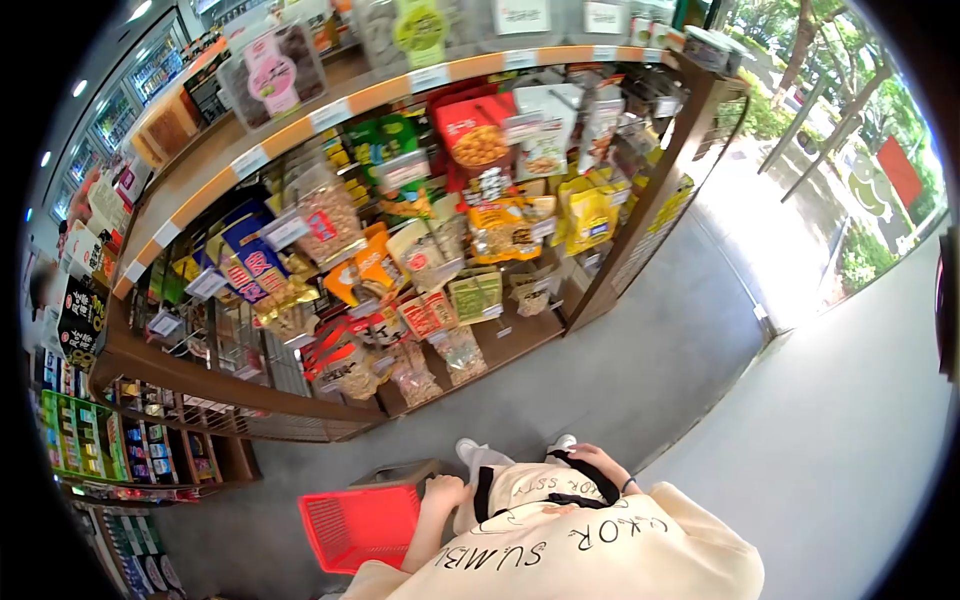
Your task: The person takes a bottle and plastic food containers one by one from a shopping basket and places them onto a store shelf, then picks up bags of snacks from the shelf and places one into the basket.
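My left hand [446, 491] is closed at the edge of a red plastic shopping basket [360, 528], which hangs by my left side with slotted walls. Its grip on the handle is partly hidden. My right hand [598, 462], with a dark band at the wrist, is held low before my body with curled fingers. It lies beside a black strap [600, 484] over cream fabric with printed letters. What those fingers hold, if anything, is hidden. Packaged snacks hang on a shelf unit ahead, among them a red pouch [478, 140] and a yellow bag [590, 214], apart from both hands.
The wooden shelf unit [640, 215] curves across the front, with price tags along its orange edge. A grey-brown box-like object [400, 472] is beside the basket. Grey floor [640, 320] runs right towards a white wall [820, 440] and a bright opening. More racks stand left.
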{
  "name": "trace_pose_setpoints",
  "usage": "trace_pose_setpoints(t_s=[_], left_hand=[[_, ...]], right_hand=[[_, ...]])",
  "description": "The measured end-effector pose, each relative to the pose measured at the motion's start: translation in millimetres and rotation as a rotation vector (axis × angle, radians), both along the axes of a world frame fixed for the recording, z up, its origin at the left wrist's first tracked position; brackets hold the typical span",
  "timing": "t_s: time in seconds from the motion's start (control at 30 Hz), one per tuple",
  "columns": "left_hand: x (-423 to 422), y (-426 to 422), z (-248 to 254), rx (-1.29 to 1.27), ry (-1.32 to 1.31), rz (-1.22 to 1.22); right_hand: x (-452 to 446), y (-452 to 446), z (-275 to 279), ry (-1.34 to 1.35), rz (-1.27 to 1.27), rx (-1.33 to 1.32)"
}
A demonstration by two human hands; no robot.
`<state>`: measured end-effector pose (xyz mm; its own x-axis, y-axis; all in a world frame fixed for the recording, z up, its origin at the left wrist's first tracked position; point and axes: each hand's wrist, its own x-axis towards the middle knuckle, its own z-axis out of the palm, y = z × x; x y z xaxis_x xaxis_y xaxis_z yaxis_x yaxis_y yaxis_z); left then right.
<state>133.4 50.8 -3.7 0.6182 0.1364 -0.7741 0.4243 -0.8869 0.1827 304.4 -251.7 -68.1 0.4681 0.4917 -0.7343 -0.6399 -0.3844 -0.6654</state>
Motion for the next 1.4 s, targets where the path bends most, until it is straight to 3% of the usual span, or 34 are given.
trace_pose_setpoints(t_s=[0.1, 0.3, 0.4, 0.47, 0.63, 0.83, 0.97, 1.07, 1.13, 1.23, 1.4], left_hand=[[43, -42, 8, 0.024, -0.135, -0.034], [148, -150, 30, -0.08, -0.375, -0.101], [188, -200, 47, -0.101, -0.483, -0.219], [202, -220, 54, -0.267, -0.634, -0.261], [206, -232, 54, -0.241, -0.562, -0.292], [190, -201, 26, -0.061, -0.387, -0.159], [194, -176, 12, -0.047, -0.285, 0.002], [216, -160, 3, -0.022, -0.187, 0.048], [241, -149, 7, -0.031, -0.174, 0.047], [283, -128, 5, -0.009, -0.37, 0.058], [355, -102, 42, -0.196, -0.635, 0.194]], right_hand=[[18, -42, -2, -0.031, -0.025, 0.029], [37, -134, -15, -0.036, -0.36, -0.041], [32, -181, -59, -0.097, -0.464, -0.027], [29, -204, -78, -0.076, -0.502, -0.006], [6, -238, -141, -0.201, -0.551, -0.082], [2, -267, -218, -0.049, -0.355, -0.416], [50, -246, -234, -0.29, -0.133, -0.761], [107, -223, -233, -0.287, -0.175, -0.708], [150, -196, -199, -0.259, -0.256, -0.607], [215, -146, -157, -0.314, -0.301, -0.464], [311, -68, -110, -0.456, -0.096, -0.266]])
